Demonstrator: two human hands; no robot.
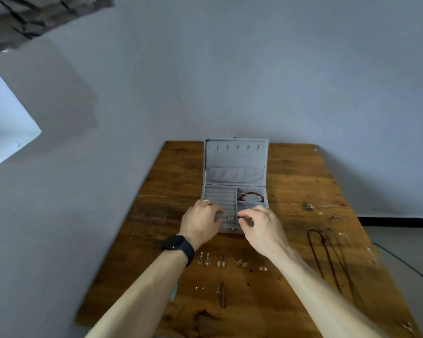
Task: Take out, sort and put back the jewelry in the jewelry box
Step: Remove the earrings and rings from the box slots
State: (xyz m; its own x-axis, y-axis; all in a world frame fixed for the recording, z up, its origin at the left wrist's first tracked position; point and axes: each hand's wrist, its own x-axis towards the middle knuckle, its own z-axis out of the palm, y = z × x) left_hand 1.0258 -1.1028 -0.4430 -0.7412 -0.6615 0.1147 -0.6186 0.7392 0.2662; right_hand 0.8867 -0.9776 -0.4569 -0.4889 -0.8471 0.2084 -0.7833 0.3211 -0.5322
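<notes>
A grey jewelry box stands open at the middle of the wooden table, with its lid upright. A red-brown bracelet lies in the back right compartment. Two small studs sit in the ring rolls near the front. My left hand, with a ring on one finger and a black watch on the wrist, grips the box's front left corner. My right hand is over the front right of the box, its thumb and forefinger pinching a small piece of jewelry that is too small to make out.
Several pairs of earrings lie in rows on the table in front of the box, with a brown pin-like piece nearer me. Dark cord necklaces stretch along the right side. A grey wall stands right behind the table.
</notes>
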